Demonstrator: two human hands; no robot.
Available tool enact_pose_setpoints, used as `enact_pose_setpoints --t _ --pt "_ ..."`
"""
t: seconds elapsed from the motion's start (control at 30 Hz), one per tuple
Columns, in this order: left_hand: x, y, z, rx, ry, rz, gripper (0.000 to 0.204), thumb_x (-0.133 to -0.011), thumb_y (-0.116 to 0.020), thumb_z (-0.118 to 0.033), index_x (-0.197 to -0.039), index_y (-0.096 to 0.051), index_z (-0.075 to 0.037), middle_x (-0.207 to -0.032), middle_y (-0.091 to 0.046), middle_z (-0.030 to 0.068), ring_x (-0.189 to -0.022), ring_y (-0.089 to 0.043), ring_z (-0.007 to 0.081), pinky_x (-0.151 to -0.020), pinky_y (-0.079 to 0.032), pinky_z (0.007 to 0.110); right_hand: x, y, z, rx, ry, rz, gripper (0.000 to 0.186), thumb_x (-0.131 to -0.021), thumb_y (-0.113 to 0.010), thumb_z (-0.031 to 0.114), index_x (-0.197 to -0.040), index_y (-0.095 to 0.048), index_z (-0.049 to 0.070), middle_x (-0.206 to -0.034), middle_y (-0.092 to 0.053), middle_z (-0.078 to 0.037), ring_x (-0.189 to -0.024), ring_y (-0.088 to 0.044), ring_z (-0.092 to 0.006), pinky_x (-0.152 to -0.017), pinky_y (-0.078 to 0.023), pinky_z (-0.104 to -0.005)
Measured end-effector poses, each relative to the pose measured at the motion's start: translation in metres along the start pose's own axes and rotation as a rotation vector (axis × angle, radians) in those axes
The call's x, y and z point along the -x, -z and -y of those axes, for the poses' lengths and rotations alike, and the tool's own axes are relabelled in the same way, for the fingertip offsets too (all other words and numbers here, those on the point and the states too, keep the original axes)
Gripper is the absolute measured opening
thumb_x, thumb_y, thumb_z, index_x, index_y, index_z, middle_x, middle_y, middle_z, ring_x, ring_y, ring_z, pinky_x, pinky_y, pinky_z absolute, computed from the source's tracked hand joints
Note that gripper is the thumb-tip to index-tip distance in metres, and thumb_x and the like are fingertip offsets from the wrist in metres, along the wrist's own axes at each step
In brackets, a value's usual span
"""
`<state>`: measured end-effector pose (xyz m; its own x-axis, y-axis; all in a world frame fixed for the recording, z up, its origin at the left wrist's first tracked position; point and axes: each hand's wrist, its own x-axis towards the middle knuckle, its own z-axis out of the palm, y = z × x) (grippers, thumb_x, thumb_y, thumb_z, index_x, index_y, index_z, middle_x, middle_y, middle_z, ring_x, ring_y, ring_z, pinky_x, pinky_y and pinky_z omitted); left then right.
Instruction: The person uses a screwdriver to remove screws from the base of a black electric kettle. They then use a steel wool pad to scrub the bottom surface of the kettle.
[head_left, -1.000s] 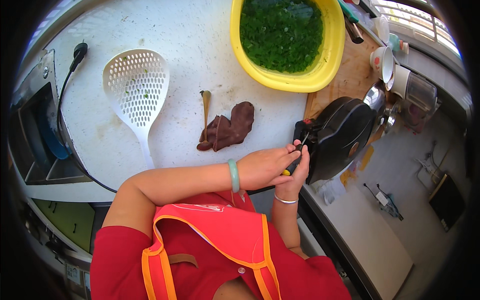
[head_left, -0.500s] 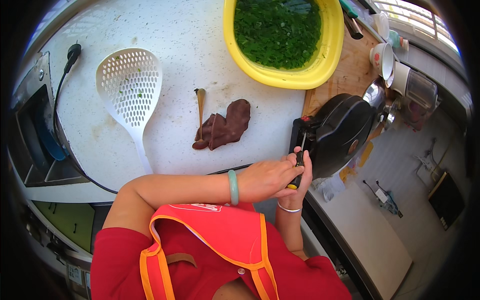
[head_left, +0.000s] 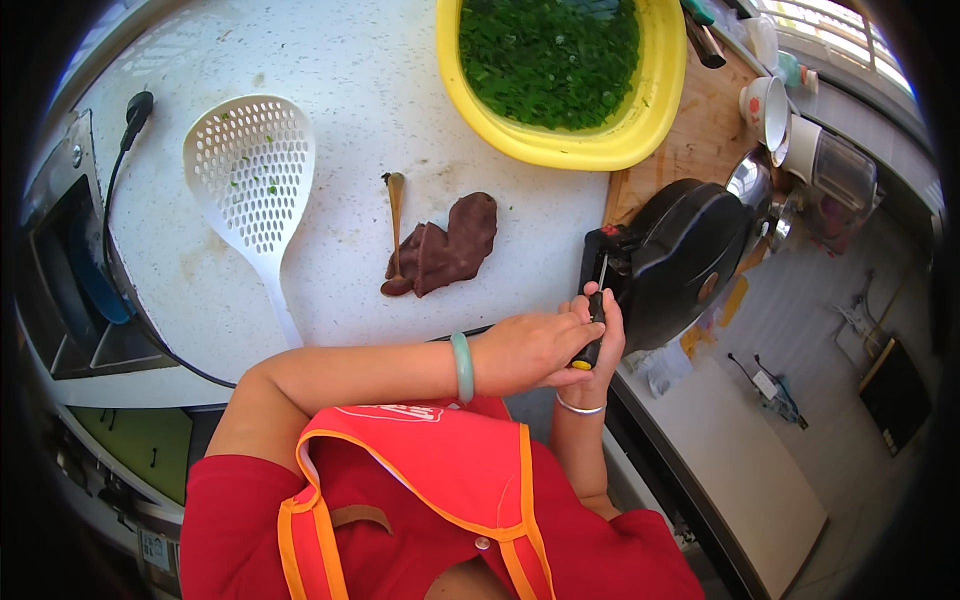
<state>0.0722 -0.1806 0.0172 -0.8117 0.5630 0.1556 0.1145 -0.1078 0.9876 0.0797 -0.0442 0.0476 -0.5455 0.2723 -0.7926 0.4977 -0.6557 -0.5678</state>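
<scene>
You hold a screwdriver [head_left: 589,353] with both hands: the fingers of your left hand [head_left: 528,349] are closed about its black, yellow-ended handle, and those of your right hand [head_left: 610,335] wrap the same handle from the other side. The screwdriver is at the near left edge of a round black appliance [head_left: 685,265], its thin metal shaft pointing away from you to the appliance's hinge block [head_left: 606,242]; you cannot tell whether its tip sits in a screw. Left of your hands, on the speckled white countertop [head_left: 365,100], a gold-coloured spoon [head_left: 396,222] lies against a dark brown piece [head_left: 452,250]. Farther left lies a white perforated skimmer [head_left: 252,170] with green bits on it; beyond, a yellow basin [head_left: 575,153] holds chopped greens [head_left: 550,65].
</scene>
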Motion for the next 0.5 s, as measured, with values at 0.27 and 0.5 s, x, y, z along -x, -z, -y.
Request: enact_pose_setpoints --t 0.27,0.5 --pt "0.009 0.006 -0.005 0.057 0.024 -0.025 0.047 -0.075 -0.070 -0.025 -0.113 -0.052 -0.005 -0.092 -0.056 0.0126 -0.078 -0.059 0.0295 -0.067 -0.049 0.037 0.012 -0.015 -0.011 0.092 0.100 -0.118 0.026 -0.095 -0.043 0.029 -0.098 -0.048 0.003 -0.061 -0.050 -0.005 -0.058 -0.047 -0.0128 -0.053 -0.040 -0.0245" --pt "0.001 0.017 0.015 0.008 0.012 -0.102 0.049 -0.074 -0.070 -0.022 -0.116 -0.051 -0.006 -0.095 -0.056 0.0120 -0.080 -0.058 0.0291 -0.069 -0.048 0.036 -0.005 -0.032 -0.020 0.182 0.252 -0.230 0.025 -0.095 -0.042 0.028 -0.097 -0.046 0.004 -0.067 -0.051 -0.006 -0.062 -0.047 -0.0124 -0.056 -0.039 -0.0233"
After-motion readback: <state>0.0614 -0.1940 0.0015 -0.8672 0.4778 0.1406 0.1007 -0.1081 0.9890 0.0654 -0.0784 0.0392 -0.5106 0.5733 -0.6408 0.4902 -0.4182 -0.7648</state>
